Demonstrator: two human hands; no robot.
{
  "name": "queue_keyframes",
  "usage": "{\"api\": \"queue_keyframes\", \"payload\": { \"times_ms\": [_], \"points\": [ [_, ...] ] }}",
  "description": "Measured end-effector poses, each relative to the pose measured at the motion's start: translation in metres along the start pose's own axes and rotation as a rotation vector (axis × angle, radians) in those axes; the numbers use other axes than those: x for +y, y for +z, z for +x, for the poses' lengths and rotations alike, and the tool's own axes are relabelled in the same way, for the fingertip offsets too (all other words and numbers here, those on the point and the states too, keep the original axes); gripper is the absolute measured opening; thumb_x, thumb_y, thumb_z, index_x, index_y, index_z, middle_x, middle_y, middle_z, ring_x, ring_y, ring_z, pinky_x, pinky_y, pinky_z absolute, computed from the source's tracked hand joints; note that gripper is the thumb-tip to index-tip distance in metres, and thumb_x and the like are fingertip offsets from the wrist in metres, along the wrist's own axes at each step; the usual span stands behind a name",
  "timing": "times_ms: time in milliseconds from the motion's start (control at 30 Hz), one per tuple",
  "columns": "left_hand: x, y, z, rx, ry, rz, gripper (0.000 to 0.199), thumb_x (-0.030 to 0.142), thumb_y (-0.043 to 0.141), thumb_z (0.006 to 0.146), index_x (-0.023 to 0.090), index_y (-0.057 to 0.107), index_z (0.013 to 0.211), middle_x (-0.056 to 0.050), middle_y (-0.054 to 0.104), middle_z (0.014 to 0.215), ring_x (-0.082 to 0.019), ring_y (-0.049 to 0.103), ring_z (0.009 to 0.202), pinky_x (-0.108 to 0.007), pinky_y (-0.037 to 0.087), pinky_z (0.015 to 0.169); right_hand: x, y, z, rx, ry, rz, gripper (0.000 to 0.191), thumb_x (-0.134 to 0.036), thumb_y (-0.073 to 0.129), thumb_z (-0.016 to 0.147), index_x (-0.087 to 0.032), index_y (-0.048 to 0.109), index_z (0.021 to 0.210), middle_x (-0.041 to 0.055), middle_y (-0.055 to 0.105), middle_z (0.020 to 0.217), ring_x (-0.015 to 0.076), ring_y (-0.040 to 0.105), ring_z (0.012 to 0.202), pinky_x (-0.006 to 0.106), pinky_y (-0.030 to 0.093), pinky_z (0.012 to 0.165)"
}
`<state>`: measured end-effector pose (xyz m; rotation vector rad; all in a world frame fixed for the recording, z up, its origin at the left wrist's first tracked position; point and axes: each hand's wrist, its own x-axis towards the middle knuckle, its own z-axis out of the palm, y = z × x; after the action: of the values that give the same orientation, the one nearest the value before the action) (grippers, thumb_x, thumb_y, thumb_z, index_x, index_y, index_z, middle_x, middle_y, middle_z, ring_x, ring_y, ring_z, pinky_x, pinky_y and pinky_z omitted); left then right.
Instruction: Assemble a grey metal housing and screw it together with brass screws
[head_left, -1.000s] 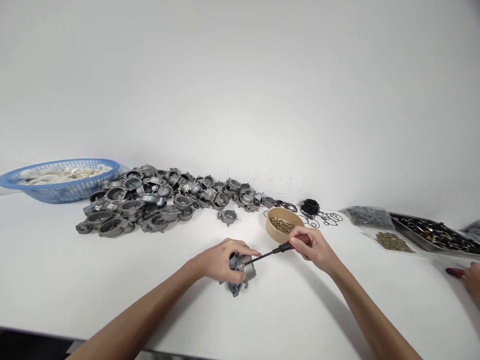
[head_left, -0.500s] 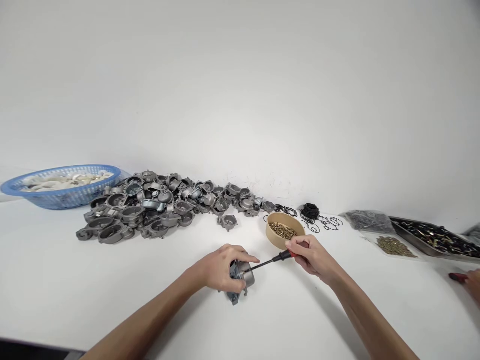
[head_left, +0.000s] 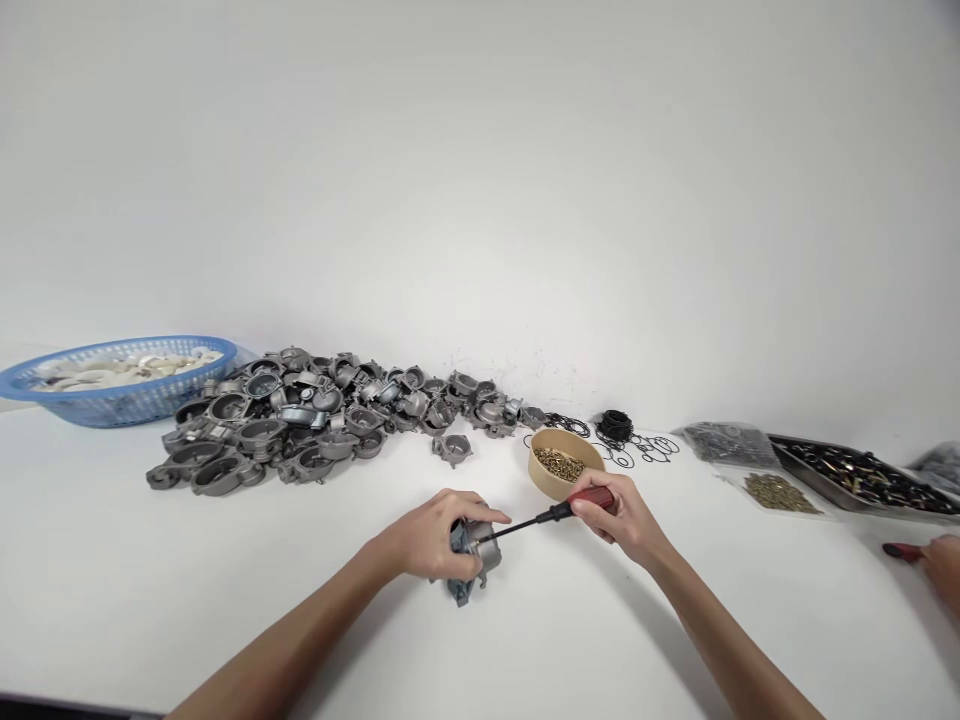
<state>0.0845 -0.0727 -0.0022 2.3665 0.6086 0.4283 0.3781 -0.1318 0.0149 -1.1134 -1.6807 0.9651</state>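
Note:
My left hand (head_left: 442,535) is wrapped round a grey metal part (head_left: 486,552) near the front middle of the table, and hides some of it. In my right hand (head_left: 619,515) is a screwdriver (head_left: 559,511) with a red and black handle. Its shaft slants down to the left, and the tip meets the metal part between my left thumb and index finger. Just behind my right hand stands a tan round bowl (head_left: 551,484) with small brass-coloured screws in it.
A heap of grey metal parts (head_left: 259,435) spreads along the back left, beside a blue basket (head_left: 120,402) of pale pieces. Black rings (head_left: 615,427), a bag (head_left: 727,443), brass pieces (head_left: 780,492) and a metal tray (head_left: 817,484) lie right. Another person's hand (head_left: 943,570) holds a red tool.
The whole view has shifted slightly. My right fingers have shifted on the screwdriver, and more of its red handle shows. The other person's hand has come further into view at the right.

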Motion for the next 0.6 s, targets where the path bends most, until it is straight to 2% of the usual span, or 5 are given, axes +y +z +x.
{"api": "queue_keyframes", "payload": {
  "times_ms": [100,233,333,433,600],
  "points": [
    [0.003,0.0,-0.001,0.007,-0.004,0.021,0.064,0.021,0.065,0.065,0.031,0.062,0.127,-0.001,0.058,0.093,-0.019,0.059,0.078,-0.028,0.046,0.071,-0.003,0.001,0.001,-0.011,0.024,0.01,0.031,-0.046,0.066,0.083,-0.017,0.058,0.077,-0.007,0.04,0.048,0.0066,0.034,0.04,0.02,0.024,0.038],
    [0.005,0.002,-0.001,0.056,-0.011,0.076,0.059,0.024,0.067,0.066,0.031,0.062,0.125,-0.002,0.06,0.102,-0.022,0.06,0.091,-0.031,0.048,0.083,0.003,-0.017,0.004,0.007,-0.069,-0.005,0.029,-0.045,0.067,0.082,-0.017,0.064,0.084,0.0014,0.059,0.059,0.0136,0.054,0.052,0.025,0.042,0.047],
    [0.002,0.005,-0.001,0.185,-0.015,0.1,0.054,0.026,0.069,0.068,0.028,0.061,0.12,-0.005,0.059,0.114,-0.026,0.058,0.103,-0.034,0.045,0.094,0.02,-0.042,0.008,0.272,-0.155,-0.09,0.031,-0.047,0.064,0.083,-0.017,0.069,0.089,0.0056,0.067,0.069,0.0166,0.059,0.058,0.027,0.045,0.051],
    [-0.002,0.007,-0.001,0.304,0.014,0.079,0.053,0.025,0.071,0.068,0.026,0.057,0.118,-0.006,0.055,0.12,-0.025,0.057,0.106,-0.035,0.045,0.095,0.044,-0.058,0.013,0.566,-0.146,-0.371,0.033,-0.047,0.065,0.082,-0.019,0.072,0.099,0.0093,0.073,0.092,0.0226,0.066,0.078,0.035,0.053,0.069],
    [-0.003,0.01,0.001,0.384,0.085,0.022,0.055,0.021,0.072,0.07,0.024,0.048,0.119,-0.009,0.049,0.125,-0.025,0.05,0.115,-0.035,0.044,0.096,0.08,-0.056,0.026,0.566,-0.198,-0.654,0.038,-0.046,0.059,0.086,-0.02,0.072,0.111,0.0104,0.072,0.104,0.0272,0.064,0.097,0.042,0.053,0.084]
  ]
}}
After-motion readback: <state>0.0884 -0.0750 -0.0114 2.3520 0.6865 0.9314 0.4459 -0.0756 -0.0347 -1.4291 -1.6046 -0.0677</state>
